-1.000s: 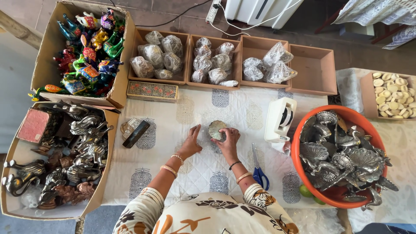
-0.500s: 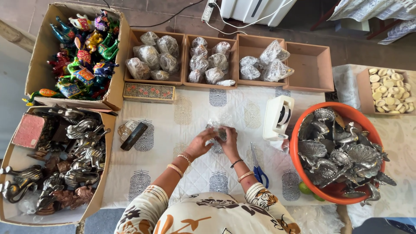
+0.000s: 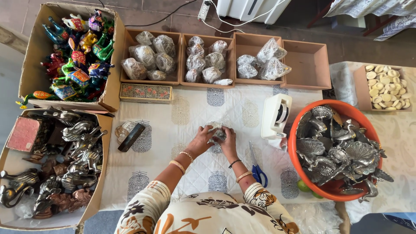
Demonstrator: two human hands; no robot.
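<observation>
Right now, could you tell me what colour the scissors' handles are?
Blue; the scissors lie beside the right hand, seen best in the head view.

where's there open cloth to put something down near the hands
Bare cloth lies between the black block and the left hand, and above the hands up to the wooden trays. The rightmost tray is empty. It is tight on the right: scissors, tape dispenser and orange basin sit close together.

Under our hands the quilted cloth [image 3: 173,130] looks soft and matt. Between our fingers, the little figure [image 3: 216,132] is shiny metal in crinkly clear plastic. Right of our right hand [image 3: 227,145]: glossy orange plastic tub [image 3: 299,130] of gleaming silvery metal birds [image 3: 342,151].
</observation>
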